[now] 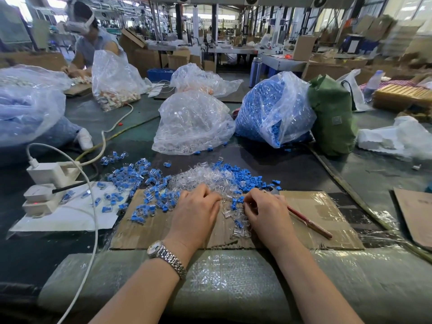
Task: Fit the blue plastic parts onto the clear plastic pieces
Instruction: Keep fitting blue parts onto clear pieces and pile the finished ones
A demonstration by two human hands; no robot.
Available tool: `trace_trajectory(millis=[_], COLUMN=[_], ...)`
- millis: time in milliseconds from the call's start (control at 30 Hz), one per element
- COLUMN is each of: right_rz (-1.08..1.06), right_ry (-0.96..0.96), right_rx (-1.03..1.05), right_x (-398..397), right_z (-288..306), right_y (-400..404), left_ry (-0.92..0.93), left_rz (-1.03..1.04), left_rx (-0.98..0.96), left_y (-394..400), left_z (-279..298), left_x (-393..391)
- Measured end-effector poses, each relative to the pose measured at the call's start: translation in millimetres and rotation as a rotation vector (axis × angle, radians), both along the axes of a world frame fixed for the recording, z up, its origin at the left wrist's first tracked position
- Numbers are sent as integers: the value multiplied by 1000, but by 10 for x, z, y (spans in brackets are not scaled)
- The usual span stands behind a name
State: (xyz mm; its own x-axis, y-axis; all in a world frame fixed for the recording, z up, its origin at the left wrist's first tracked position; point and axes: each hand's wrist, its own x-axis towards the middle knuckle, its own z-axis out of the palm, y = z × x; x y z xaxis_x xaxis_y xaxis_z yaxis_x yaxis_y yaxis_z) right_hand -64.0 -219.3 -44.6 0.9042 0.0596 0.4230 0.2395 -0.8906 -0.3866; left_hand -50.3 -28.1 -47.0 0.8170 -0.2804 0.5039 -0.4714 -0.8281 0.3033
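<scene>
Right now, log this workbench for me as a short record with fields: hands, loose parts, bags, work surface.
left hand: fingers curled into the clear pieces, grip hidden
right hand: fingers curled at a blue part, hold unclear
finished pile: blue-and-clear pieces, left of the hands
blue parts pile: right of the clear pieces
bags: clear-piece bag, blue-part bag, behind the piles
surface: cardboard sheet, red pencil on it

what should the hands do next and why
Probably bring the two hands together and press a blue part onto a clear piece. The right hand has its fingertips at blue parts, and the left hand rests curled on the clear pile. What each holds is hidden.
</scene>
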Motion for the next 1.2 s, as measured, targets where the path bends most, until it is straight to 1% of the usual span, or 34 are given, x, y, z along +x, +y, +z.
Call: trace_trajectory(millis=[200,267,300,433,533,700,767,933,1200], right_rz=[60,90,106,146,172,201,209,229,265], right_ry=[-10,-30,-53,-220,-329,-367,-376,-389,-380], right_rx=[9,18,27,59,86,93,88,100,80], right_x=[-16,-16,-20,-39,-47,-46,-46,-57,-65], right_z=[19,24,28,32,42,22,20,32,30], right_y=[-4,5,15,59,82,88,85,102,121], left_ry=[41,61,90,265,378,612,667,758,812], left_rz=[-8,-19,-22,-76,-110,-147,-173,-217,-242], left_rx=[-6,-54,-115,-490,-634,-992,-1069,-1110,-1023], left_y=[2,-15,-28,-71,-45,-14,-13,-21,-54], left_z=[9,39,66,161,193,185,180,188,212], left_x=[-4,-11,-16,-28,-23,25,36,20,-6])
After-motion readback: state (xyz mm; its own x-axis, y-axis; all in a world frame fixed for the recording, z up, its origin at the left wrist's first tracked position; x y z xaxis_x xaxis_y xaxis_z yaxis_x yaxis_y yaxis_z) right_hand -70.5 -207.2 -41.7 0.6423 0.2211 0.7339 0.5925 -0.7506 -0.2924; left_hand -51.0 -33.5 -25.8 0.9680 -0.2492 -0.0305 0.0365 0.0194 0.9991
